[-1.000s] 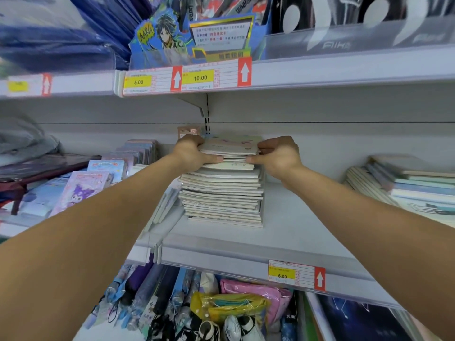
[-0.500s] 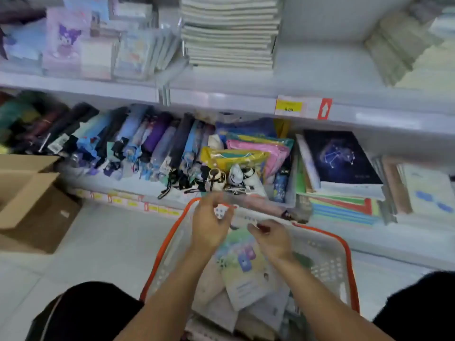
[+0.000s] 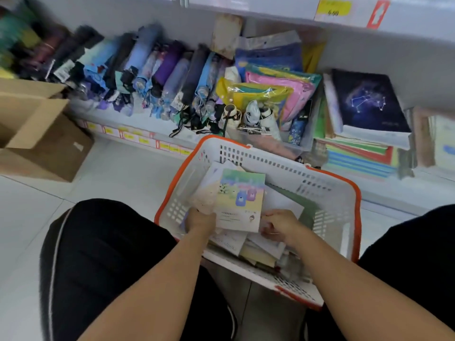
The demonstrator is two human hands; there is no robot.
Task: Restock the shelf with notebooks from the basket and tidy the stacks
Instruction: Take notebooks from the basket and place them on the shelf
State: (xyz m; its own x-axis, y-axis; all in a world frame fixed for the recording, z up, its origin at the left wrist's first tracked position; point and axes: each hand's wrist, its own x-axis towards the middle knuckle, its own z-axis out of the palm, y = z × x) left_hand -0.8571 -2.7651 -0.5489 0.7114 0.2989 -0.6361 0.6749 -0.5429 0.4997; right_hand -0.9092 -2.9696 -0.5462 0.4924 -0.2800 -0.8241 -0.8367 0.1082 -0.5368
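A white basket with an orange rim (image 3: 327, 193) stands on the floor between my knees, full of loose notebooks. A pastel notebook with small cartoon figures on its cover (image 3: 240, 200) lies tilted on top of the pile. My left hand (image 3: 200, 221) grips its near left corner together with a beige notebook (image 3: 205, 198) beside it. My right hand (image 3: 280, 225) pinches the pastel notebook's near right edge. The shelf stack of notebooks is out of view above.
The lower shelf holds folded umbrellas (image 3: 147, 72), plastic pouches (image 3: 270, 92) and a dark constellation notebook (image 3: 366, 102) on a colourful pile. An open cardboard box (image 3: 37, 134) sits on the floor at left. A shelf edge with a yellow price tag (image 3: 333, 7) runs overhead.
A second ago both hands squared the stack on the upper shelf. The view has dropped to the basket, and both hands now hold the pastel notebook, drawn nearer to me.
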